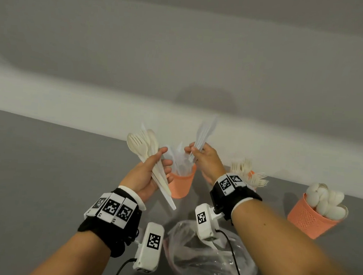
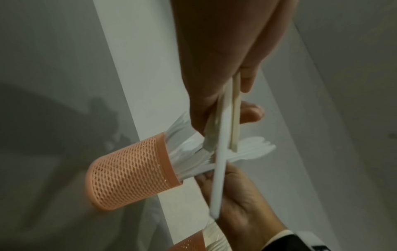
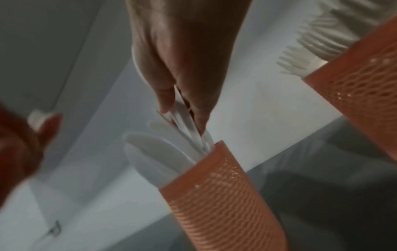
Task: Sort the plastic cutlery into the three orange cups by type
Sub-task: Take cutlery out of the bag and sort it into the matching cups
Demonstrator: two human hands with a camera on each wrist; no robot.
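My left hand (image 1: pixel 152 174) grips a mixed bunch of cream and white cutlery (image 1: pixel 147 154), with forks, spoons and a knife fanned upward. Just right of it, my right hand (image 1: pixel 200 158) pinches a few white knives (image 1: pixel 205 132) above the middle-left orange mesh cup (image 1: pixel 181 184), which holds knives (image 3: pixel 163 152). In the right wrist view the held knives' (image 3: pixel 189 129) lower ends reach that cup's rim (image 3: pixel 217 146). A second orange cup (image 3: pixel 354 88) with forks (image 1: pixel 249 172) stands behind my right wrist. A third cup (image 1: pixel 308 219) at the right is full of spoons (image 1: pixel 326 201).
A crumpled clear plastic bag (image 1: pixel 206 259) lies on the grey table (image 1: pixel 44 181) near me, between my forearms. A pale wall (image 1: pixel 182 51) rises right behind the cups. Cables hang from both wrist cameras.
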